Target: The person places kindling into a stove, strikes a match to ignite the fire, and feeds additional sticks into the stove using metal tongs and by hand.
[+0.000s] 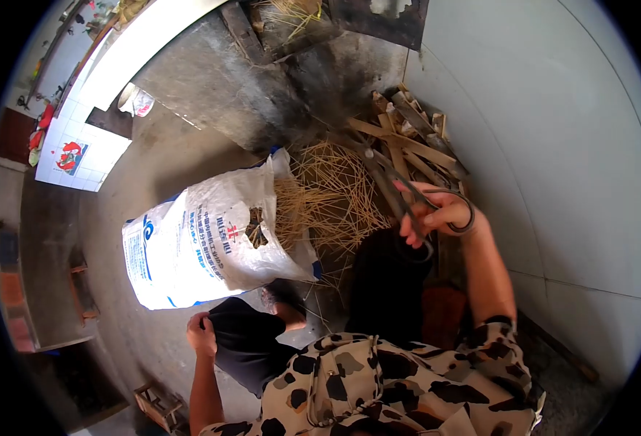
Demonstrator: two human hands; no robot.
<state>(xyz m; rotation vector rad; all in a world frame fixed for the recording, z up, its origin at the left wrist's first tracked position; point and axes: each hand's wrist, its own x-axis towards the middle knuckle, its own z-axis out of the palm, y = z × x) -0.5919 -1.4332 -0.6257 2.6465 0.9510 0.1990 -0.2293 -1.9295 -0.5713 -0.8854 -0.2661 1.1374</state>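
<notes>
My right hand [437, 212] grips dark metal fire tongs [408, 190], whose long arms point up and left toward the wood pile. Under and left of the tongs, thin straw-like sticks [335, 189] are strewn on the floor. More of them spill from the mouth of a white woven sack [204, 232], which lies on its side with blue and red print and a torn hole. My left hand [201, 333] rests at my left knee, its fingers curled against the dark trouser cloth.
Split firewood [415, 138] is heaped against the pale wall [538, 145] at the right. A sooty concrete stove side [219, 87] stands ahead. A white bucket [137, 100] is at the upper left, and a wooden stool [159, 407] at the lower left.
</notes>
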